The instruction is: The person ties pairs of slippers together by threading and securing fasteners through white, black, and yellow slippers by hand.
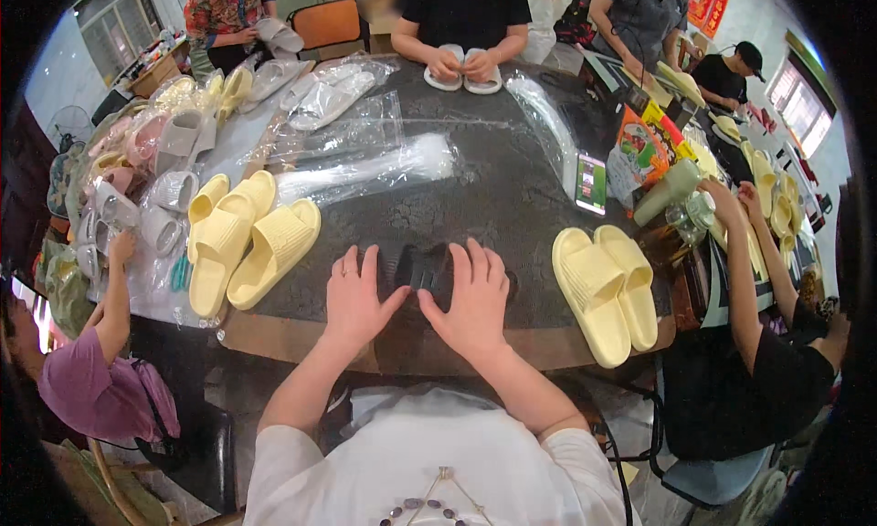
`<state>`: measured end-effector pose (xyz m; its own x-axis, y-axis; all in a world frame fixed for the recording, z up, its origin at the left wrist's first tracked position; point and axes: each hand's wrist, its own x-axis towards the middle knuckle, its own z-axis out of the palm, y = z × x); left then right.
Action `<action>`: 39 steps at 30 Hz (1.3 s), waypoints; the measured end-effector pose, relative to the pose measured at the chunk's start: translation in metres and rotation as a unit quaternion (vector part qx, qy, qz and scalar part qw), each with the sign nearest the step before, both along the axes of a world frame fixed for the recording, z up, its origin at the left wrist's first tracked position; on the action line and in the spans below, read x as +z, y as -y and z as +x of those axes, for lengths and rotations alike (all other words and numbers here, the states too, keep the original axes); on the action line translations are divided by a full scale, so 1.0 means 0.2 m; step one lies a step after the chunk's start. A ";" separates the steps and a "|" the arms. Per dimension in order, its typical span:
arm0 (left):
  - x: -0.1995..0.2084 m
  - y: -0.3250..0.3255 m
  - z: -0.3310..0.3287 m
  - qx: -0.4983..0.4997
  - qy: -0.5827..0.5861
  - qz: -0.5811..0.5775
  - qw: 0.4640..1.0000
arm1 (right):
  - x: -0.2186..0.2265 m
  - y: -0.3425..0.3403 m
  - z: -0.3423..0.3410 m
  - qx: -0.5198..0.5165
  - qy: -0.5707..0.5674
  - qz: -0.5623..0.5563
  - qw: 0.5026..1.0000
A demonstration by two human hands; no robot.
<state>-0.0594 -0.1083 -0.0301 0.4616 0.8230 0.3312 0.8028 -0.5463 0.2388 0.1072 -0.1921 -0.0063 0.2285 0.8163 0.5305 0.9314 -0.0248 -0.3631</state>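
Note:
Both of my hands rest on the dark tabletop [411,211] near its front edge, fingers stretched out and apart. My left hand [358,293] and my right hand [470,298] hold nothing, and their thumbs point toward each other. Between them lies a small black ribbed object [420,268] whose kind I cannot make out. Left of my left hand are several pale yellow slide sandals, one pair nearest me [269,257]. To the right of my right hand, another yellow pair [598,298] lies side by side at the table's edge.
Clear plastic bags [375,168] lie beyond my left hand. Grey, pink and yellow slippers are heaped at the far left [164,161]. A phone [591,184], a snack packet [639,152] and a bottle [671,193] stand rightward. Other people work around; one across handles white slippers [445,83].

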 end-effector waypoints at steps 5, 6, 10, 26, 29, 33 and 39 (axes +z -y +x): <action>0.03 -0.01 -0.07 -0.004 0.056 -0.025 0.998 | 0.02 0.05 0.14 0.025 -0.074 0.038 0.996; 0.02 -0.04 -0.10 -0.011 0.059 -0.020 0.998 | 0.01 0.07 0.22 0.014 -0.078 0.041 0.996; 0.09 -0.14 -0.21 -0.103 0.093 -0.062 0.988 | 0.02 0.11 0.48 0.095 -0.111 0.032 0.989; -0.08 -0.36 0.12 -0.324 0.203 -0.027 0.924 | -0.17 -0.33 0.37 0.319 -0.190 0.034 0.928; -0.01 -0.33 0.14 -0.321 0.239 -0.011 0.916 | -0.22 -0.33 0.44 0.318 -0.303 0.077 0.895; -0.01 -0.34 0.07 -0.306 0.244 -0.014 0.920 | -0.31 -0.41 0.46 0.281 -0.587 0.131 0.748; 0.13 -0.36 0.24 -0.333 0.167 0.011 0.928 | -0.29 -0.65 0.71 0.076 -0.510 0.032 0.856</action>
